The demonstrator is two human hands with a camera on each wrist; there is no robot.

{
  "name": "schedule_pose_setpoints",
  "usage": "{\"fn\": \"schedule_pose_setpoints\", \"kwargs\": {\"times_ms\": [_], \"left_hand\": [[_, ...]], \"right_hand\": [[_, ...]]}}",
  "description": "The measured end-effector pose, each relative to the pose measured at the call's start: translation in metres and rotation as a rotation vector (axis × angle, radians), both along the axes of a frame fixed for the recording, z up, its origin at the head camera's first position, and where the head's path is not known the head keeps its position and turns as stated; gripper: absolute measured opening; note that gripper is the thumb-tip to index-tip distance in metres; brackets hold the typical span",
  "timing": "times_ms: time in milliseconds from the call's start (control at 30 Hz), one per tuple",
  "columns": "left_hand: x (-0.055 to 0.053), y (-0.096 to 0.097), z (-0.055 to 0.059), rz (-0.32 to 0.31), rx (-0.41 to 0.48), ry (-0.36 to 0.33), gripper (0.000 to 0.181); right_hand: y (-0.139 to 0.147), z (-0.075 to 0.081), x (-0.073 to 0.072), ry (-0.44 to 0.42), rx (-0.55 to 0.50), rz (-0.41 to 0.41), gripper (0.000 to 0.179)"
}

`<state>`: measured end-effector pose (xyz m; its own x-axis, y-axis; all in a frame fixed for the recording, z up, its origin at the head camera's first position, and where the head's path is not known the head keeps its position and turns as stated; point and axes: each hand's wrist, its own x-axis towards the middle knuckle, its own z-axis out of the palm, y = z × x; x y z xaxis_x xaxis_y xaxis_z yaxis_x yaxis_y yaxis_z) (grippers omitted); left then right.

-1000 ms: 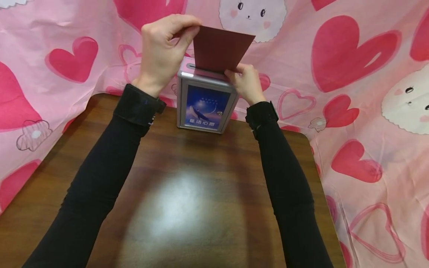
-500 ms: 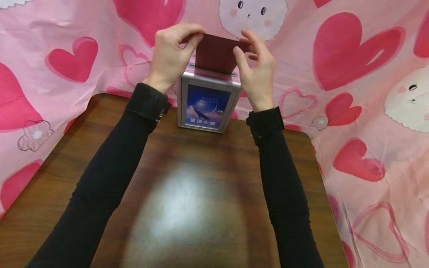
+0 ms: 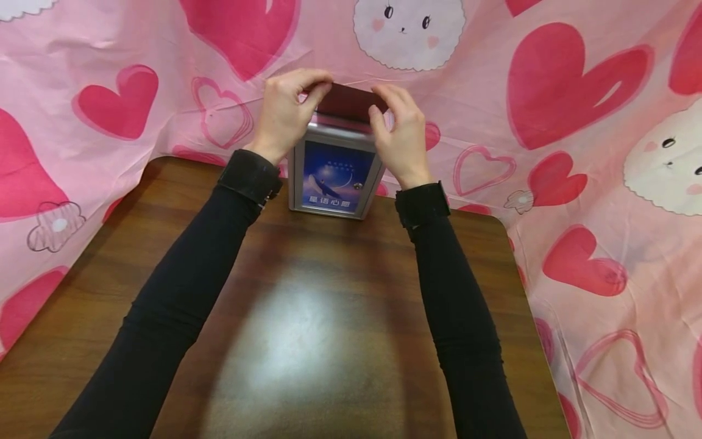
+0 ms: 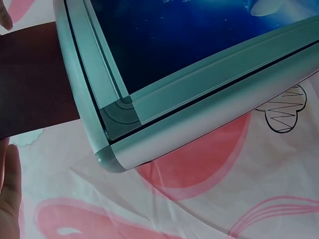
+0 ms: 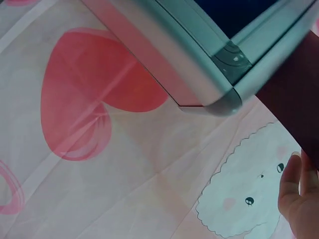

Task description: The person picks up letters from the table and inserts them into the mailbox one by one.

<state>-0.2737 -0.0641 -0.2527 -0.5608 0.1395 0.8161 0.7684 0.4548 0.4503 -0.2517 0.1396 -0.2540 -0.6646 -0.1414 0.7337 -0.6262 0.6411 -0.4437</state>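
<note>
A dark red card [image 3: 348, 102] stands upright at the top of a metal-framed drop box [image 3: 334, 141], its lower edge down at the slot. My left hand [image 3: 287, 110] pinches the card's upper left corner between thumb and fingers. At the opposite corner, my right hand [image 3: 403, 134] holds the card with thumb in front and fingers behind. The left wrist view shows the card [image 4: 35, 79] rising from the box's top edge, with left fingers [image 4: 9, 194] at its side. In the right wrist view, right fingers [image 5: 294, 184] meet the card's edge.
The box stands at the far side of a brown wooden table [image 3: 307, 317], its blue whale poster door [image 3: 329, 177] facing me, with a small lock at the right. Pink heart-print cloth [image 3: 592, 183] hangs close behind the table and along both sides.
The card has sunk lower, with less of it showing above the box. My left hand moved down with it. My right hand went from the card's base up to its upper right corner.
</note>
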Motion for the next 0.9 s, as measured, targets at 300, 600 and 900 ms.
{"fn": "schedule_pose_setpoints", "kwargs": {"times_ms": [300,600,900], "left_hand": [[-0.010,0.002,0.006,0.077,-0.028,-0.046,0.025],[-0.019,0.004,0.013,0.088,-0.027,-0.138,0.022],[-0.025,-0.008,-0.010,0.159,-0.149,-0.224,0.021]], "right_hand": [[-0.002,0.006,-0.008,-0.135,0.186,-0.113,0.052],[-0.012,0.022,-0.019,-0.050,0.102,-0.127,0.032],[-0.023,0.011,-0.020,-0.174,0.183,-0.162,0.032]]}}
